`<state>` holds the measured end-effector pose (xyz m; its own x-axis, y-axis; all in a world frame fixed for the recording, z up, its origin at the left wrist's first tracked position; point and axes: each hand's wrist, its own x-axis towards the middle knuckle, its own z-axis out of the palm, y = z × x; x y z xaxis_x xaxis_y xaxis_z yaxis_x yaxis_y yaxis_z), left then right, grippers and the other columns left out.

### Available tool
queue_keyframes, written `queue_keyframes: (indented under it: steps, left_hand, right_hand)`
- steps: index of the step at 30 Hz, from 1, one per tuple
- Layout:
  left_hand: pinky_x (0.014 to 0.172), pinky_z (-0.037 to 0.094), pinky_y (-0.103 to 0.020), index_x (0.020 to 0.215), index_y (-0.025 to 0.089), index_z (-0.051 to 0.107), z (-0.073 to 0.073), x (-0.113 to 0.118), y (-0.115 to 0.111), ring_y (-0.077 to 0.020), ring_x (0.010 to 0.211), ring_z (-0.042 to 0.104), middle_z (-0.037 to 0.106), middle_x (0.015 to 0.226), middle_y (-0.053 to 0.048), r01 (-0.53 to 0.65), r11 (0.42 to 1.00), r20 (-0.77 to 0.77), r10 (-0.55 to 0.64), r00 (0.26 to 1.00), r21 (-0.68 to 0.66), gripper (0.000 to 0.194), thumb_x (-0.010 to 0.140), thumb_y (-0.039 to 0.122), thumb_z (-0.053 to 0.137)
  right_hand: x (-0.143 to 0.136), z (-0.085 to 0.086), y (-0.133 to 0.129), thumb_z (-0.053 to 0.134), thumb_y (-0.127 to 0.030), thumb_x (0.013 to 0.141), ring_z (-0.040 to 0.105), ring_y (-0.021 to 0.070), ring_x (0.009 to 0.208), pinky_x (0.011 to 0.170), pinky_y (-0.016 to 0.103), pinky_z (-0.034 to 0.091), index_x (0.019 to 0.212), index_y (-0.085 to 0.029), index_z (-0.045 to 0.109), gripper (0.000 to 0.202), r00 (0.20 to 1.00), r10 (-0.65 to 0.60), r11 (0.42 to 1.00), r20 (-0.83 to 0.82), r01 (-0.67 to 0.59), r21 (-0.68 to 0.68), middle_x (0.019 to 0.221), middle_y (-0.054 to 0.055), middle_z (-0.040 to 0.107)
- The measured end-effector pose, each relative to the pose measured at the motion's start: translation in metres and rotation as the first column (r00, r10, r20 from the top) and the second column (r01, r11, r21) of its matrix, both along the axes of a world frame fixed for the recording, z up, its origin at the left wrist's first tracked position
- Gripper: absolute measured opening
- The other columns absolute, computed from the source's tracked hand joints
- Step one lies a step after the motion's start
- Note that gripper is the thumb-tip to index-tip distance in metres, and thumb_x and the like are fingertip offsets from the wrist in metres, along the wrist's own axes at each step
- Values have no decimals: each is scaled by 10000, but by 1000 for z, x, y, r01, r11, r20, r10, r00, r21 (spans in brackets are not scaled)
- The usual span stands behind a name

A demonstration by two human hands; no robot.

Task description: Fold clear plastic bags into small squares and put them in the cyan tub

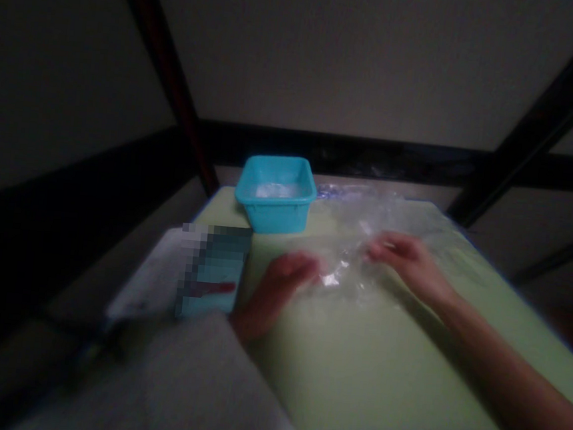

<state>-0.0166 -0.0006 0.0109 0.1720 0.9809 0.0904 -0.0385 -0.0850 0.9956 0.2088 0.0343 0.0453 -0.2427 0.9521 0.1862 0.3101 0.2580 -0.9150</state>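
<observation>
A crumpled, shiny clear plastic bag [336, 273] stretches between my two hands, low above the table. My right hand [406, 255] pinches its right side, with thumb and fingers pressed together. At the bag's left side is my left hand [289, 272], its fingers closed on the plastic and somewhat blurred. More clear plastic [387, 214] lies in a loose heap just beyond my right hand. Where one piece of plastic ends and the other begins, I cannot tell.
A turquoise plastic basin [276, 217] with clear plastic inside stands at the far left of the yellow-green table [352, 381]. On the left lie a pixelated teal tray-like object [215, 262] with something red on it and a white flat sheet [156, 267]. A wall rises behind.
</observation>
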Motion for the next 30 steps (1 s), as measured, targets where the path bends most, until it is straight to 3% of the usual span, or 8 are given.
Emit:
queue_keyframes:
  steps: [4, 9, 13, 16, 21, 24, 27, 30]
  left_hand:
    - [721, 496, -277, 725, 150, 627, 1, 4, -3, -202, 815, 660, 695, 798, -51, 69, 997, -195, -74, 978, -36, 202, 731, 350, 648]
    - [497, 477, -221, 833, 184, 472, 2, 6, -7, -160, 616, 684, 712, 912, -54, 162, 963, 80, -148, 986, -216, 275, 782, 423, 598]
    - [354, 367, -174, 874, 201, 465, 10, 3, -12, -88, 433, 602, 719, 935, -62, 323, 908, 193, -278, 941, -265, 288, 824, 466, 565]
    - [320, 327, -173, 825, 200, 482, 13, 1, -13, -72, 365, 542, 714, 784, -36, 321, 908, 215, -268, 939, -268, 276, 822, 462, 568]
    - [317, 304, -163, 948, 211, 420, -1, 0, -4, -69, 311, 467, 614, 585, 61, 58, 989, -9, -60, 998, -136, 263, 820, 397, 553]
    - [349, 287, -164, 1019, 211, 388, -10, -3, 3, -73, 324, 421, 522, 528, 100, -84, 996, -230, 82, 970, 3, 247, 822, 281, 521]
    - [465, 344, -182, 1056, 205, 397, -13, -7, 6, -88, 464, 459, 451, 580, 97, -215, 952, -403, 288, 869, 217, 337, 765, 181, 564]
    - [565, 376, -210, 1072, 209, 428, -11, -9, 4, -104, 598, 469, 431, 703, 62, -233, 853, -485, 468, 739, 468, 392, 726, 128, 592]
  right_hand:
    - [-6, -5, -3, 642, -462, 747, 569, 128, 569, 541, 253, 465, 711, -181, 578, 290, 998, -46, 999, -40, 46, 3, 636, -8, 593]
    - [-10, -15, -4, 567, -504, 793, 383, 82, 384, 350, 202, 269, 763, -202, 518, 307, 997, -53, 995, -56, 48, -93, 537, -43, 523]
    - [-6, -6, -7, 616, -490, 735, 485, 122, 469, 389, 218, 329, 844, -205, 564, 310, 1000, -14, 979, -23, 9, -204, 597, -8, 578]
    - [-1, 0, -7, 613, -504, 717, 486, 122, 449, 374, 220, 327, 908, -205, 567, 358, 999, -34, 971, -15, 29, -235, 608, -6, 583]
    - [12, -13, 8, 559, -490, 750, 392, 102, 352, 329, 215, 274, 983, -188, 525, 383, 977, -111, 988, 182, 128, -85, 533, -39, 538]
    - [25, -25, 20, 502, -378, 805, 517, 156, 480, 439, 257, 367, 1032, -174, 536, 307, 882, -272, 956, 386, 202, 212, 639, 22, 608]
    - [35, -28, 25, 479, -302, 821, 561, 187, 576, 535, 302, 411, 1036, -169, 561, 265, 791, -416, 877, 449, 217, 429, 757, 67, 645]
    - [32, -25, 22, 458, -243, 825, 585, 194, 644, 593, 319, 455, 954, -164, 587, 199, 831, -379, 848, 407, 136, 512, 805, 87, 644]
